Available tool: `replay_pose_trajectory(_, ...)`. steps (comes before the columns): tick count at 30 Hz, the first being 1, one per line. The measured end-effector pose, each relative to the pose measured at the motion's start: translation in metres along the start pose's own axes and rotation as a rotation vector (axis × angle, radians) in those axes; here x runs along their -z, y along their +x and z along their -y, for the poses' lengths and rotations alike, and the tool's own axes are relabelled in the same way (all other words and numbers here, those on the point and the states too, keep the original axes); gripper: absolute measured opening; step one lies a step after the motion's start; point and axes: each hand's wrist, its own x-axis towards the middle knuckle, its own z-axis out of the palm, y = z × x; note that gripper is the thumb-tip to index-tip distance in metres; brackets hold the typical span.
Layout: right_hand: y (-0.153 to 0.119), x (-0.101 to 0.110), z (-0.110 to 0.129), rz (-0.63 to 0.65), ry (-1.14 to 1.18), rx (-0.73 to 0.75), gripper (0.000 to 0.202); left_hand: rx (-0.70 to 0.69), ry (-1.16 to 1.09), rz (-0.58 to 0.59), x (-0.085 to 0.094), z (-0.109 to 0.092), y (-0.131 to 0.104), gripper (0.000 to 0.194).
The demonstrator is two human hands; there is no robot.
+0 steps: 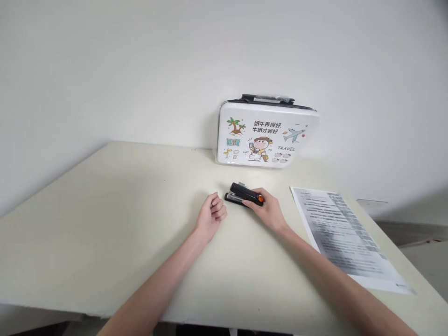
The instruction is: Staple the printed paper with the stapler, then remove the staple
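Note:
A black stapler (241, 192) with an orange spot at its rear end lies near the middle of the table, its front end pointing left. My right hand (269, 209) grips the rear end of the stapler between thumb and fingers. Just left of the stapler's front end, my left hand (211, 215) rests with its fingers curled in and pressed together. Whether something small is inside those fingers is hidden.
A white case (261, 135) with cartoon prints and a black handle stands upright against the wall at the back of the pale table (87, 224). A printed sheet (346, 233) lies along the right side, beside my right forearm.

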Motion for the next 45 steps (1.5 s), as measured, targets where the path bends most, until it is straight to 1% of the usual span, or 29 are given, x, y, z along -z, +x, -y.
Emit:
replay_pose_trajectory(3,0.01,-0.016,-0.003,0.017,-0.027,0.058,0.045,0.017,-0.108,-0.037,0.002,-0.002,0.002,0.041)
replay_pose_trajectory(7,0.026,-0.029,-0.008,-0.008,-0.16,0.131,0.041,0.024,-0.198,-0.032,0.003,-0.002,0.003,0.032)
replay_pose_trajectory(10,0.028,-0.029,-0.002,-0.048,-0.242,0.241,0.039,0.038,-0.227,-0.067,0.002,0.0,0.005,0.033)
replay_pose_trajectory(13,0.016,-0.022,0.012,-0.112,-0.259,0.422,0.037,0.083,-0.19,-0.075,-0.001,0.004,0.007,0.045)
replay_pose_trajectory(14,0.01,-0.019,0.017,-0.094,-0.266,0.488,0.037,0.106,-0.174,-0.048,-0.002,0.006,0.007,0.049)
replay_pose_trajectory(15,0.003,-0.016,0.022,-0.044,-0.283,0.554,0.037,0.132,-0.159,-0.008,-0.003,0.008,0.006,0.053)
replay_pose_trajectory(17,-0.011,-0.011,0.027,0.093,-0.336,0.669,0.039,0.193,-0.125,0.089,-0.004,0.013,0.003,0.057)
replay_pose_trajectory(18,-0.017,-0.009,0.027,0.147,-0.365,0.704,0.039,0.223,-0.102,0.137,-0.005,0.016,0.001,0.057)
replay_pose_trajectory(19,-0.023,-0.007,0.027,0.174,-0.388,0.722,0.038,0.253,-0.077,0.182,-0.005,0.019,-0.001,0.058)
replay_pose_trajectory(20,-0.029,-0.006,0.025,0.176,-0.402,0.726,0.036,0.282,-0.053,0.217,-0.006,0.021,-0.003,0.057)
replay_pose_trajectory(23,-0.044,0.0,0.022,0.129,-0.42,0.711,0.028,0.373,0.009,0.286,-0.008,0.027,-0.01,0.058)
replay_pose_trajectory(25,-0.055,0.011,0.022,0.109,-0.422,0.712,0.027,0.423,0.057,0.319,-0.01,0.029,-0.013,0.06)
replay_pose_trajectory(27,-0.065,0.029,0.022,0.118,-0.443,0.688,0.03,0.442,0.112,0.348,-0.012,0.028,-0.013,0.063)
replay_pose_trajectory(28,-0.07,0.042,0.021,0.117,-0.467,0.659,0.03,0.44,0.14,0.36,-0.013,0.027,-0.013,0.064)
replay_pose_trajectory(30,-0.079,0.074,0.011,0.08,-0.537,0.567,0.029,0.415,0.189,0.369,-0.014,0.024,-0.011,0.065)
replay_pose_trajectory(31,-0.083,0.093,0.003,0.032,-0.58,0.512,0.028,0.4,0.21,0.365,-0.015,0.022,-0.01,0.064)
replay_pose_trajectory(33,-0.09,0.137,-0.02,-0.085,-0.648,0.392,0.029,0.373,0.24,0.339,-0.016,0.019,-0.008,0.059)
replay_pose_trajectory(35,-0.096,0.183,-0.048,-0.193,-0.711,0.277,0.032,0.365,0.254,0.309,-0.018,0.018,-0.006,0.054)
replay_pose_trajectory(38,-0.104,0.25,-0.092,-0.25,-0.854,0.107,0.043,0.362,0.259,0.276,-0.021,0.019,-0.005,0.049)
replay_pose_trajectory(39,-0.106,0.269,-0.105,-0.239,-0.89,0.06,0.046,0.359,0.257,0.268,-0.022,0.019,-0.004,0.048)
replay_pose_trajectory(41,-0.108,0.301,-0.127,-0.167,-0.948,0.014,0.05,0.351,0.251,0.254,-0.023,0.02,-0.003,0.046)
replay_pose_trajectory(43,-0.106,0.324,-0.144,-0.092,-0.979,0.011,0.054,0.342,0.25,0.247,-0.023,0.021,-0.002,0.045)
replay_pose_trajectory(45,-0.102,0.338,-0.155,-0.029,-0.984,0.022,0.055,0.335,0.253,0.243,-0.023,0.021,-0.002,0.046)
